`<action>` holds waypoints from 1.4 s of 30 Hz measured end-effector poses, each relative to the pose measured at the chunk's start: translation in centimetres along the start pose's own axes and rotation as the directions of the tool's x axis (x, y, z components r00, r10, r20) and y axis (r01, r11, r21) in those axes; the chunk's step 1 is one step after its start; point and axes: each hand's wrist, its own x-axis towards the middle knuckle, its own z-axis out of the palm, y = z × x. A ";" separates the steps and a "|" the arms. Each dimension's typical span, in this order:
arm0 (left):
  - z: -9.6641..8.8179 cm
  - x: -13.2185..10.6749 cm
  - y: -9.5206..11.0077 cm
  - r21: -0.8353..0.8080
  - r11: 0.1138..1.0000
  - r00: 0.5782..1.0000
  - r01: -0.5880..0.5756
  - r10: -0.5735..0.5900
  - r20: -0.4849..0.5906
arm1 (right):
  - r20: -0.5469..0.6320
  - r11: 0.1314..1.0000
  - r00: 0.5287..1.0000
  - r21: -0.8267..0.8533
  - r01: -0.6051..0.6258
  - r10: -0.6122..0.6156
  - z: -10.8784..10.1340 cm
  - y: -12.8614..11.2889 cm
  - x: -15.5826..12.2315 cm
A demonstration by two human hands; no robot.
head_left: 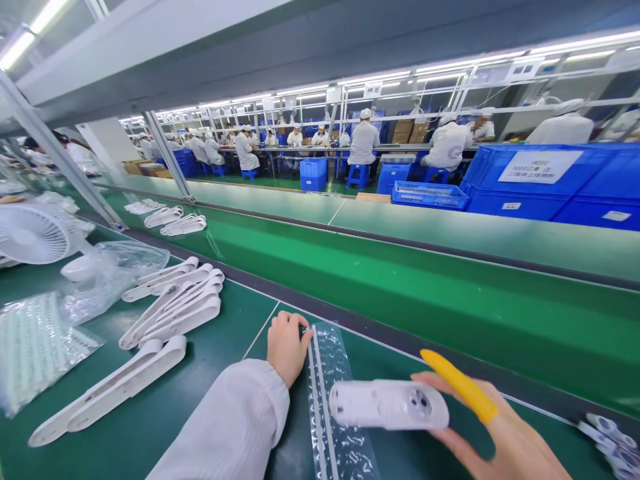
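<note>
Holding, right hand (505, 440): thumb and a bare finger closed on one end of white plastic housing (370, 405); yellow finger cot (460, 387) raised clear.
Housing: over bubble wrap (333, 357), contact unclear; best kept level, touch kept off round fitting (420, 402).
Left hand (287, 343): fingers curled at wrap's edge; pinching or pressing, cannot tell. Steady wrap should help.
Tabletop (217, 350): white plastic arms (195, 317), left.
Beyond: green conveyor belt (350, 267), seated workers (364, 140).

Free passage over the green belt (380, 280) beyond the left hand (289, 347); leftward, white plastic parts (193, 316) in the way
</note>
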 end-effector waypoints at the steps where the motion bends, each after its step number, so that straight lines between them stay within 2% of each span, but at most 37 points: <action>1: 0.0 0.0 0.1 -0.033 0.999 1.000 0.016 -0.016 0.004 | 0.020 0.999 0.999 -0.026 -0.038 0.038 0.3 0.8 0.8; 3: -0.1 0.1 0.3 -0.127 0.991 0.999 0.050 -0.047 0.027 | 0.077 0.979 0.981 -0.109 -0.171 0.180 0.9 2.7 2.9; 4: -0.2 0.0 0.4 -0.190 0.979 0.997 0.068 -0.060 0.047 | 0.080 0.950 0.957 -0.174 -0.261 0.278 1.3 3.7 4.0; 6: -0.6 -0.2 0.9 -0.343 0.932 0.990 0.116 -0.082 0.113 | 0.061 0.908 0.931 -0.249 -0.336 0.361 1.9 5.6 6.0; 9: -1.5 -1.0 1.7 -0.552 0.799 0.962 0.241 -0.120 0.246 | 0.039 0.879 0.916 -0.299 -0.371 0.400 2.4 7.9 7.8; 12: -2.2 -1.8 2.4 -0.656 0.664 0.928 0.359 -0.176 0.330 | 0.028 0.873 0.910 -0.295 -0.388 0.414 2.3 8.6 8.2; 14: -2.5 -2.1 2.6 -0.695 0.598 0.915 0.398 -0.201 0.351 | -0.001 0.882 0.914 -0.264 -0.391 0.405 2.0 7.7 7.8; 16: -2.5 -2.2 2.7 -0.727 0.545 0.907 0.418 -0.212 0.363 | -0.018 0.905 0.927 -0.210 -0.369 0.374 2.0 5.6 6.9; 18: -2.5 -2.2 2.6 -0.749 0.501 0.901 0.432 -0.219 0.374 | 0.059 0.937 0.937 -0.074 -0.340 0.345 2.3 2.3 5.4; 19: -2.4 -2.1 2.6 -0.758 0.483 0.899 0.438 -0.223 0.377 | 0.161 0.946 0.937 0.038 -0.321 0.312 2.7 0.5 4.5; 20: -2.4 -2.0 2.5 -0.767 0.465 0.896 0.443 -0.230 0.379 | 0.331 0.867 0.893 0.292 -0.404 0.305 3.1 -1.3 3.6; 21: -2.4 -1.9 2.3 -0.775 0.447 0.895 0.446 -0.238 0.377 | 0.457 0.739 0.834 0.435 -0.514 0.311 3.5 -2.9 2.7; 23: -2.5 -1.6 2.0 -0.798 0.411 0.895 0.442 -0.261 0.361 | 0.590 0.562 0.760 0.543 -0.624 0.273 4.4 -5.5 0.9; 25: -2.8 -1.2 1.8 -0.826 0.368 0.896 0.428 -0.295 0.332 | 0.635 0.430 0.723 0.592 -0.681 0.272 5.0 -7.0 -0.3; 27: -3.1 -1.3 1.9 -0.853 0.315 0.892 0.416 -0.325 0.315 | 0.649 0.280 0.705 0.647 -0.710 0.287 5.4 -7.4 -0.9; 30: -3.1 -2.9 2.7 -0.856 0.233 0.876 0.462 -0.268 0.400 | 0.627 0.093 0.706 0.722 -0.685 0.330 5.3 -6.8 -0.4; 32: -2.8 -4.9 3.4 -0.810 0.208 0.837 0.548 -0.138 0.530 | 0.596 0.037 0.721 0.761 -0.648 0.353 4.9 -6.1 0.5; 33: -2.5 -5.9 3.7 -0.773 0.213 0.796 0.597 -0.045 0.603 | 0.585 0.023 0.729 0.774 -0.633 0.355 4.7 -5.8 1.0; 35: -2.0 -7.7 4.0 -0.716 0.245 0.730 0.654 0.041 0.682 | 0.570 0.009 0.743 0.791 -0.611 0.352 4.3 -5.3 1.8; 36: -1.8 -8.3 4.1 -0.703 0.261 0.714 0.661 0.067 0.697 | 0.563 0.006 0.750 0.798 -0.602 0.349 4.2 -5.2 2.1; 40: -1.5 -8.9 4.1 -0.722 0.298 0.739 0.625 0.072 0.670 | 0.545 -0.017 0.772 0.820 -0.572 0.326 4.4 -5.3 2.1; 41: -1.5 -8.8 4.0 -0.723 0.309 0.746 0.618 0.059 0.663 | 0.544 -0.006 0.777 0.820 -0.572 0.317 4.5 -5.3 2.0; 42: -1.6 -8.7 4.0 -0.721 0.322 0.751 0.613 0.043 0.658 | 0.536 0.040 0.783 0.817 -0.575 0.315 4.5 -5.3 1.9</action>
